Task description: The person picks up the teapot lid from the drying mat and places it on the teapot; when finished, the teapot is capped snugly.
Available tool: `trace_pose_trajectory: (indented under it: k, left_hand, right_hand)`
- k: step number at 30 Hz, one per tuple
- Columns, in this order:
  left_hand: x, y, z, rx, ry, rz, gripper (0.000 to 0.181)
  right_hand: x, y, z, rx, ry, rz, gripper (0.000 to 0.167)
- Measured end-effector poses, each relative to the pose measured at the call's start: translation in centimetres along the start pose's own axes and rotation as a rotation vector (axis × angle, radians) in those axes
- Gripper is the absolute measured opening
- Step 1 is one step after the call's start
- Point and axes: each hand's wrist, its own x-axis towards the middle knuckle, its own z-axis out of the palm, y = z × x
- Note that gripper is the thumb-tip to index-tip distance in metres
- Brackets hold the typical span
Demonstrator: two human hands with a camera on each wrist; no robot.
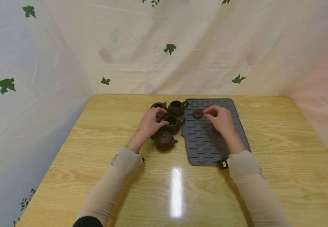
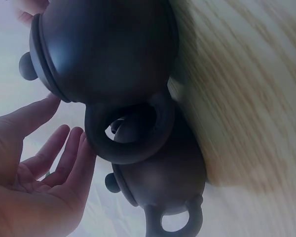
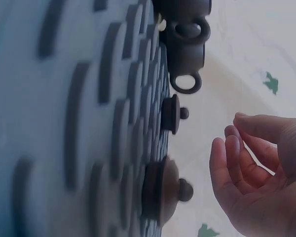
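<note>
Presently the left hand (image 1: 150, 123), thumb and fingers apart, is over the pots (image 1: 164, 143), left of the mat (image 1: 200, 151); the right hand (image 1: 220, 118), loosely curved and empty, is above the mat, near two lids (image 3: 168, 192) on it.

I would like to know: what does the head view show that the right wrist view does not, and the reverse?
Only the head view shows the lidded teapot, with its spout, and both beige sleeves.
Only the right wrist view shows clear side profiles of a nearer lid and a farther lid.
Both views show the right hand, the grey mat, loop-handled pots and the leaf-patterned curtain.
</note>
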Motion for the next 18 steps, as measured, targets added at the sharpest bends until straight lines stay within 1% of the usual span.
trace_pose_trajectory:
  k: [5, 10, 14, 18]
  left_hand:
    - [0.0, -0.1, 0.4, 0.008, -0.016, -0.004, 0.042]
    - [-0.1, -0.1, 0.6, 0.003, -0.029, -0.027, 0.041]
    - [-0.2, -0.2, 0.9, 0.002, -0.046, -0.034, 0.041]
    - [-0.2, -0.4, 1.0, 0.005, -0.049, -0.031, 0.041]
  right_hand:
    - [-0.3, 1.1, -0.7, 0.004, 0.005, 0.027, 0.019]
    - [-0.9, 1.8, -1.5, 0.006, -0.008, 0.047, 0.020]
    - [-1.3, 2.4, -1.9, 0.006, 0.007, 0.042, 0.019]
    - [-1.6, 3.0, -2.1, -0.005, 0.024, 0.040, 0.019]
